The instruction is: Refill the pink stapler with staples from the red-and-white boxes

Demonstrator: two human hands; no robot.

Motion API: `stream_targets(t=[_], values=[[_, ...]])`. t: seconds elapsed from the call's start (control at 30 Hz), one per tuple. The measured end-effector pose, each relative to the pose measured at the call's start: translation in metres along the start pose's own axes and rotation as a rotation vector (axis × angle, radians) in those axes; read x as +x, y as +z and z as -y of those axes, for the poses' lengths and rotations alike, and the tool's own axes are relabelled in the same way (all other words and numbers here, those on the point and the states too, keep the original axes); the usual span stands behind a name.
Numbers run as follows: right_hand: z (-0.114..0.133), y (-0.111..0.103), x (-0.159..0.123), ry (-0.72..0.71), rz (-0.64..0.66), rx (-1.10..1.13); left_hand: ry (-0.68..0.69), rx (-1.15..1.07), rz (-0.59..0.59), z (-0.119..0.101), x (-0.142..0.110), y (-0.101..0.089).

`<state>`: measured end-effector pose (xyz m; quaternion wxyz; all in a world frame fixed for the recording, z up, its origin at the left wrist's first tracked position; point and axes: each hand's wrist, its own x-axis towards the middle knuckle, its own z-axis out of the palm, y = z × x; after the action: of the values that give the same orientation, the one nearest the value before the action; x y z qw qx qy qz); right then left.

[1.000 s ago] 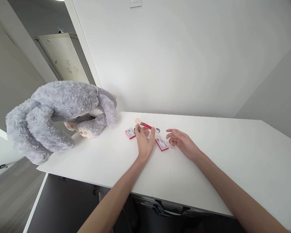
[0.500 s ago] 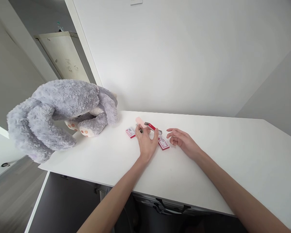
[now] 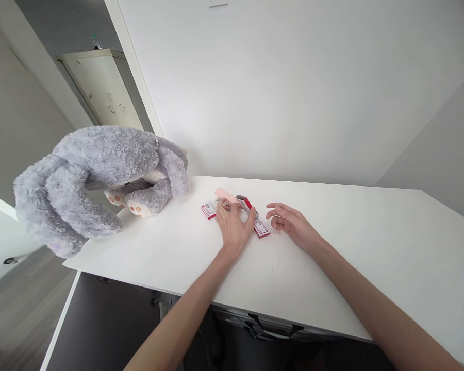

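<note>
My left hand point(image 3: 234, 225) is closed on a small red and grey stapler point(image 3: 244, 201) with a pink part point(image 3: 225, 195), held low over the white table point(image 3: 332, 247). A small red box point(image 3: 208, 210) lies just left of that hand. Another small red box point(image 3: 261, 228) lies between my two hands. My right hand point(image 3: 292, 224) rests on the table to the right, fingers loosely curled and apart, holding nothing.
A large grey plush toy point(image 3: 96, 178) lies on the table's left end, hanging over the edge. A white wall runs behind the table. A dark drawer handle point(image 3: 272, 330) shows under the front edge. A cabinet point(image 3: 100, 90) stands at the back left.
My left hand has turned the stapler and lowered it towards the table. My right hand has barely moved.
</note>
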<state>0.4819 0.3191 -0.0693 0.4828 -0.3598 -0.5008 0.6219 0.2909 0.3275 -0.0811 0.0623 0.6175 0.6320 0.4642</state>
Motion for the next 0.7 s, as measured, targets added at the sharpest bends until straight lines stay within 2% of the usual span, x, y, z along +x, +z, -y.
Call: stream_targets(t=[0.7], values=[[-0.0002, -0.0012, 0.0003, -0.014, 0.010, -0.001, 0.105, 0.031, -0.011, -0.0006, -0.0012, -0.0010]])
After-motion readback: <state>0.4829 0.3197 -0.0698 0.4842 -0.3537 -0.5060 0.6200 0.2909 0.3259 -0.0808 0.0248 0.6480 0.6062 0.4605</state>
